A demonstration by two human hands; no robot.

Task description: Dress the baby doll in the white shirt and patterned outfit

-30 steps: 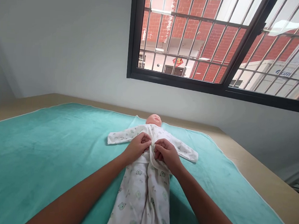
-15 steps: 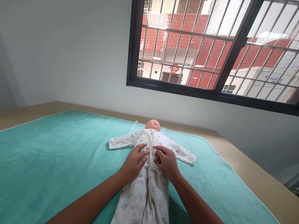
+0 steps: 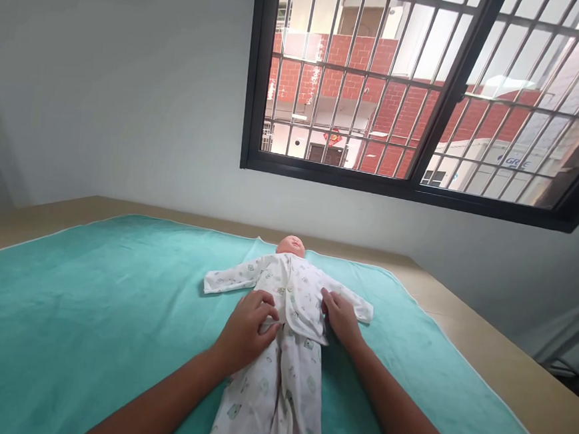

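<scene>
A baby doll lies on its back on a teal blanket, dressed in a white printed sleepsuit with both sleeves spread out. My left hand rests on the doll's left hip side, fingers curled loosely on the cloth. My right hand lies flat against the doll's other side, by the shirt's lower hem, fingers stretched out. Neither hand lifts anything.
The blanket covers a tan platform whose edge runs along the right and back. A white wall and a barred black-framed window stand behind. Something dark lies on the floor at the far right.
Both hands have left the middle of the doll's chest, where they pinched the shirt front, and moved apart to the doll's sides. The shirt front now lies closed and flat.
</scene>
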